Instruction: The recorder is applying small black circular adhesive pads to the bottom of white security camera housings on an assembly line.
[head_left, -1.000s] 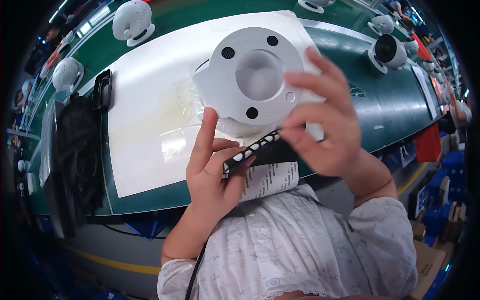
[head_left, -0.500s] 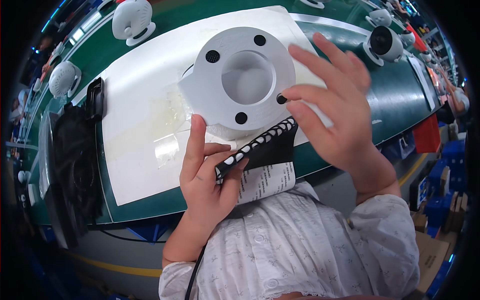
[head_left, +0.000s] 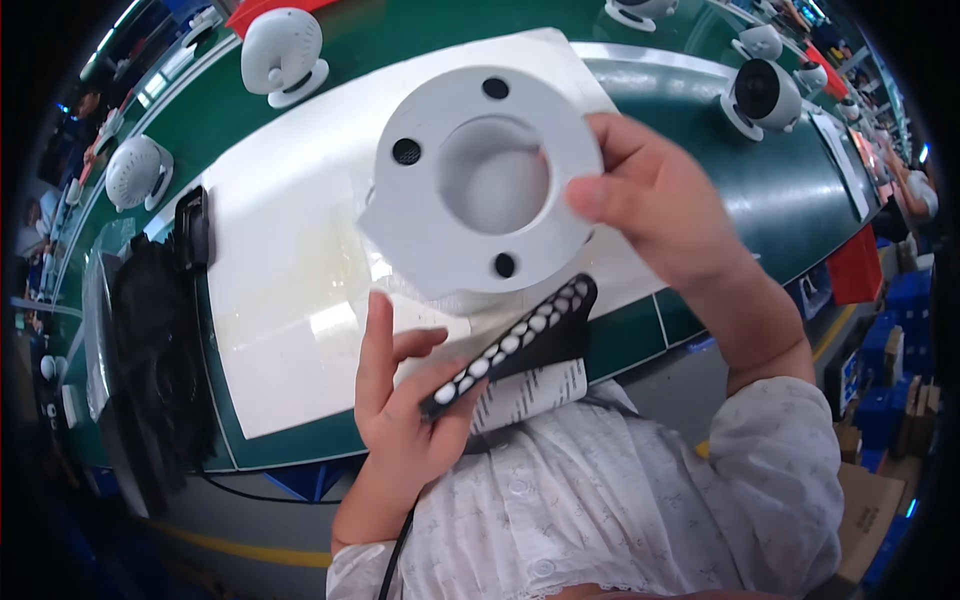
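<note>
A white ring-shaped base (head_left: pixel 415 215) with a wide round opening is held up over the white board (head_left: pixel 280 290). Round black pads (head_left: pixel 495 89) show on its face; my right thumb covers the right side. My right hand (head_left: pixel 675 205) is closed on that edge, thumb on the face and fingers partly hidden behind. Below it, my left hand (head_left: pixel 400 415) pinches a bent black adhesive sheet (head_left: pixel 530 335) with round holes along its fold and a printed white backing. The left index finger points up, apart from the base.
White fan-like devices on stands (head_left: pixel 283 55) line the far side of the green table (head_left: pixel 670 110), and one with a black face (head_left: pixel 763 95) stands at right. A black tray (head_left: pixel 190 225) and black plastic bags (head_left: pixel 160 340) lie at left. A red bin (head_left: pixel 855 268) is beyond the right edge.
My right hand has gone from touching the lower-right pad to gripping the base's right edge. The base has turned and shifted slightly. My left hand with the sheet has dropped away from it.
</note>
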